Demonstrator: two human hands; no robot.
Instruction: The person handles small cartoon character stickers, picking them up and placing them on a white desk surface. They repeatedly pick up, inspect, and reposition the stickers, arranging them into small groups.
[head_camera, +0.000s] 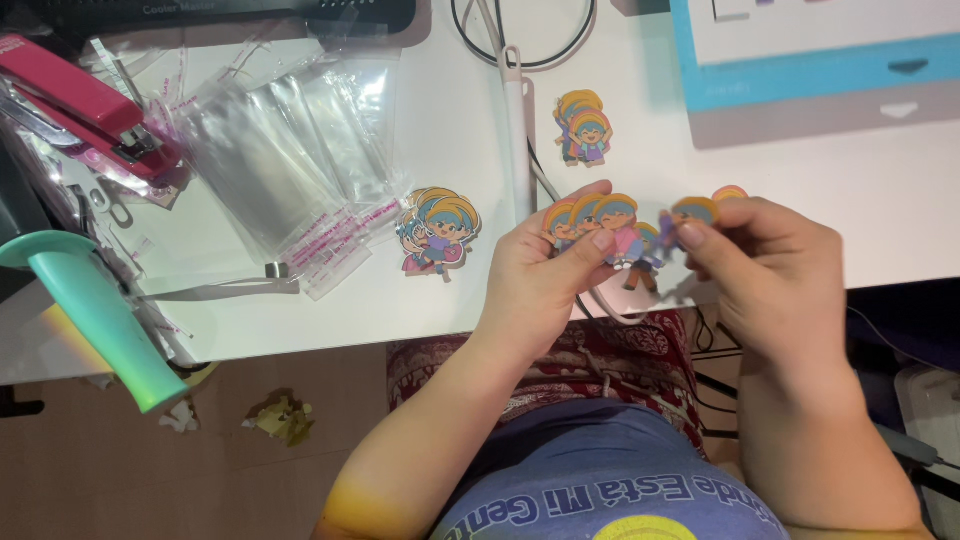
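Two bare hands meet just above the near edge of the white table (300, 320), each pinching cartoon-figure stickers. The left hand (535, 280) has its thumb and fingers closed on a fanned bunch of stickers (590, 222), figures with orange-and-blue hair. The right hand (770, 275), just beside it, grips another sticker (692, 215) between thumb and fingertips, with one more peeking out behind its knuckles; the two bunches nearly touch. On the table, left of the hands, lies a small stack of the same stickers (440, 230), and farther back a second stack (583, 127). A white cable (520, 120) runs between the stacks. Clear cellophane sleeves (290, 150) lie spread toward the table's left side, with a pink stapler (85, 105) at its far left corner and a mint-green handle (95, 310) jutting over its left edge.
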